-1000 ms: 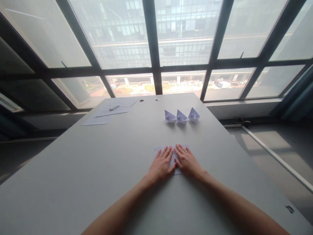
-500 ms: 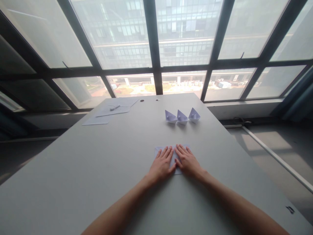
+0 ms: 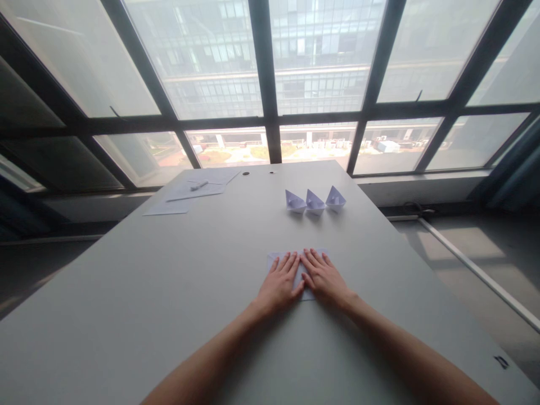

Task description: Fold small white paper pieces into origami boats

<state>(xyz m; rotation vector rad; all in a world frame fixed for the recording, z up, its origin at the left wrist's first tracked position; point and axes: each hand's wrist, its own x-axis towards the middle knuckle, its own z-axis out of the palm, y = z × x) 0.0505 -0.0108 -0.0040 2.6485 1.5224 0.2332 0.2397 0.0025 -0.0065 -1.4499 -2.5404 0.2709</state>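
- You are pressing a folded paper (image 3: 298, 275) against the white table (image 3: 147, 292), straight ahead of you and nearer than the paper boats (image 3: 314, 203).
- Your left hand (image 3: 278, 281) and right hand (image 3: 323, 277) are lying palm-down, fingers extended and slightly parted, gripping nothing; your forefingers are almost meeting mid-paper.
- You are likely flattening creases: bearing down evenly, working from the middle outward and holding the edges square should be giving the cleanest folds, while sliding could be skewing them.
- Counting, you are facing three boats standing in a row, one paper beneath two hands, at least two overlapping loose sheets (image 3: 211, 190) far left, and one small white object (image 3: 199, 185) resting on them, its kind unclear.
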